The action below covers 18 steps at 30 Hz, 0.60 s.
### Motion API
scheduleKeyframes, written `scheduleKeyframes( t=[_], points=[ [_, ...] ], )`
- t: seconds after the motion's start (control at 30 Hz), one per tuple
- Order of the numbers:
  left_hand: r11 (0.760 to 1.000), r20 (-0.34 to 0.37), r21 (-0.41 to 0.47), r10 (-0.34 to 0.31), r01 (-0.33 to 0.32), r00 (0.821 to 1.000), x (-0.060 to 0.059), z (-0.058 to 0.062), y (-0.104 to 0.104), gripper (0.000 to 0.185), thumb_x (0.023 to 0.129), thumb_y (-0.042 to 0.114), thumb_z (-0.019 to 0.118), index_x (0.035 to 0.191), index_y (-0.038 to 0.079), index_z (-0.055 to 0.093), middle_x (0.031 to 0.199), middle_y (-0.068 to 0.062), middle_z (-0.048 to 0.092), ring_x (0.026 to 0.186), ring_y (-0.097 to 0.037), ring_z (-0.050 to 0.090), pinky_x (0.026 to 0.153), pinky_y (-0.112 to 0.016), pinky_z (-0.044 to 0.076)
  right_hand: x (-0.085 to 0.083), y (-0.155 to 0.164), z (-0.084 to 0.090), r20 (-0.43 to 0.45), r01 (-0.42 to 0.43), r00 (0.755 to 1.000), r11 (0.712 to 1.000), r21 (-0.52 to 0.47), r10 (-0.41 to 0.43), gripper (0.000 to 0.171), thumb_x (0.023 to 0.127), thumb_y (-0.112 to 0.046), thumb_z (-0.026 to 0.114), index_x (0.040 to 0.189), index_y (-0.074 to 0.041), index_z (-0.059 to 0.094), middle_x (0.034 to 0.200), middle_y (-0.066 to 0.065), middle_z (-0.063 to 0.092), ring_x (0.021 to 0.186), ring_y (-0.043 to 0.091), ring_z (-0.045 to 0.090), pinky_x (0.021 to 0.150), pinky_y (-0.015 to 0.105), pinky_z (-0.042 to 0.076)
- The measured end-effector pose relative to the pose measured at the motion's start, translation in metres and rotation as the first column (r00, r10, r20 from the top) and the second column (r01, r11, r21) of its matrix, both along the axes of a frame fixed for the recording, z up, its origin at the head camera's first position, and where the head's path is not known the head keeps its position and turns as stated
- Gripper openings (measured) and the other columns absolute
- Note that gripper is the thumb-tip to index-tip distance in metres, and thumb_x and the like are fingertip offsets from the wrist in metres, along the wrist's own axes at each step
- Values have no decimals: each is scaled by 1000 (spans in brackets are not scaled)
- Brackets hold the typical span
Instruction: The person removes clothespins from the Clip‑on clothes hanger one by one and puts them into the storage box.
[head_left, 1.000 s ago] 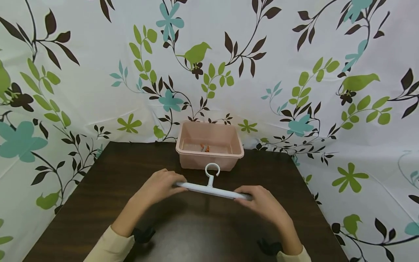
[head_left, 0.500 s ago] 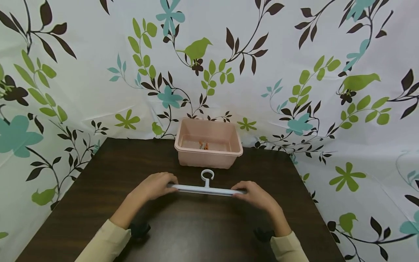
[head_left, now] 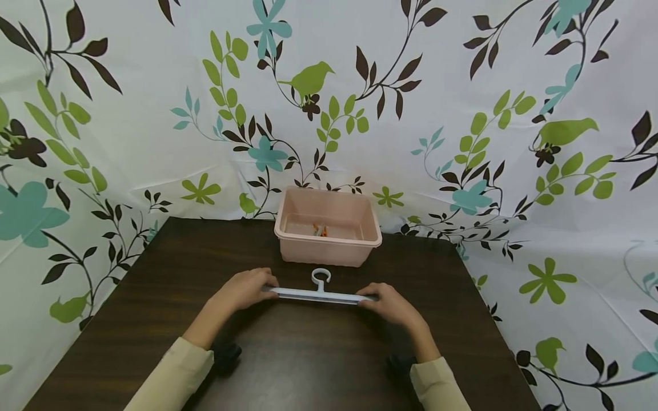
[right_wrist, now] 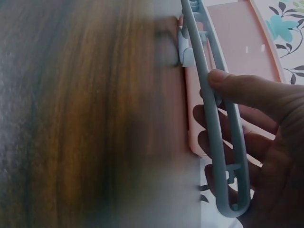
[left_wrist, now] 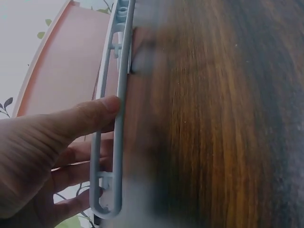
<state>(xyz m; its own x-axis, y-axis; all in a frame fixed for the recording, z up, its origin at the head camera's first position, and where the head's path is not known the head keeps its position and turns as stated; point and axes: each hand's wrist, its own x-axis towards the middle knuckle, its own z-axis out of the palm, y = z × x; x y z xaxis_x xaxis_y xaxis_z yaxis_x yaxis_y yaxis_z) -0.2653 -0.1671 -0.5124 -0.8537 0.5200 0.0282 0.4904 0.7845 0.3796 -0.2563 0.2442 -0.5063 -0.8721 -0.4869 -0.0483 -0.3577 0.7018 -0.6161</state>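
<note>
The left hand [head_left: 245,289] is pinching one end of the white hanger [head_left: 317,294], thumb over its edge, while the right hand [head_left: 389,302] is pinching the other end. No writing is showing on it. The hanger is sitting lower and nearer the dark wooden table [head_left: 154,319] than a second ago, level, just in front of the pink bin [head_left: 328,251]. A leaf-and-bird printed curtain [head_left: 128,131] is hanging all around.

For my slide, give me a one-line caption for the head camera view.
Two hands, left hand and right hand, hold a white hanger bar by its ends above a dark wooden table, before a pink bin.
</note>
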Motion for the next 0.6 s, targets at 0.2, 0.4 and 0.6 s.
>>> scheduleKeyframes(
  t=[0.2, 0.4, 0.6],
  points=[
    [999, 57, -24, 39, -37, 998, -7, -2, 3, 15, 96, 34, 83, 104, 22, 80, 108, 4, 74, 102, -23, 72, 87, -48, 60, -10, -2, -4, 18, 57, 998, 998, -3, -57, 21, 101, -28, 78, 118, -17, 82, 118, 0, 79, 110, 18, 71, 98, 45, 56],
    [998, 24, -36, 58, -57, 998, -8, -4, 4, 12, 95, 35, 84, 99, 24, 79, 102, 5, 73, 95, -20, 72, 83, -48, 59, -15, -1, -8, 33, 67, 997, 998, -12, -67, 19, 100, -29, 79, 116, -18, 82, 117, 1, 79, 109, 19, 70, 97, 46, 56],
    [997, 39, -66, 50, -48, 998, -13, -6, 11, 13, 95, 35, 84, 98, 24, 79, 102, 5, 75, 87, -16, 69, 76, -45, 57, -19, 3, -15, 24, 63, 998, 998, 9, -63, 17, 100, -26, 79, 112, -14, 83, 113, 2, 79, 106, 19, 70, 97, 46, 56]
  ],
)
